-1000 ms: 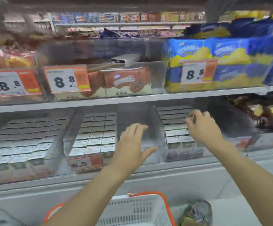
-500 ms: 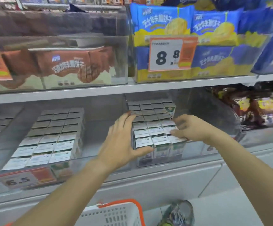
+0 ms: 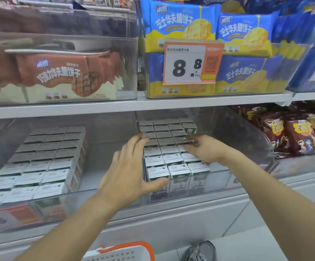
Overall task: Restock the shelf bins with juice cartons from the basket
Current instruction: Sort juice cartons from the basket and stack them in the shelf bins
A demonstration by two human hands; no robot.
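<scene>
Standing in tight rows, juice cartons (image 3: 169, 157) fill the left part of a clear shelf bin (image 3: 250, 140) on the lower shelf, tops up, three across at the front. One carton (image 3: 190, 128) sits tilted at the back right corner of the block, green face showing. Left hand (image 3: 128, 176) pressed flat against the block's left side, fingers spread and stretched along the rows, thumb hooked across the front left carton's top edge; open, gripping nothing. Right hand (image 3: 205, 149) laid over the right side of the block, fingers curled down onto the carton tops near the middle rows; loosely bent, nothing pinched as far as can be told. Right half of that bin bare of cartons, its curved wall leaning out to the right. Just to the left, behind another clear front, a second block of cartons (image 3: 40, 162) in similar rows, apart from both hands. Above, on the upper shelf board (image 3: 115, 107), brown wafer packs (image 3: 62, 76) at left and blue-and-yellow wafer packs (image 3: 243, 53) at right, with a price tag (image 3: 190, 64) reading 8.8 on the front. Brown snack bags (image 3: 292, 132) to the right of the bin. At the bottom edge, a white basket (image 3: 122, 254) with an orange rim, contents out of sight.
</scene>
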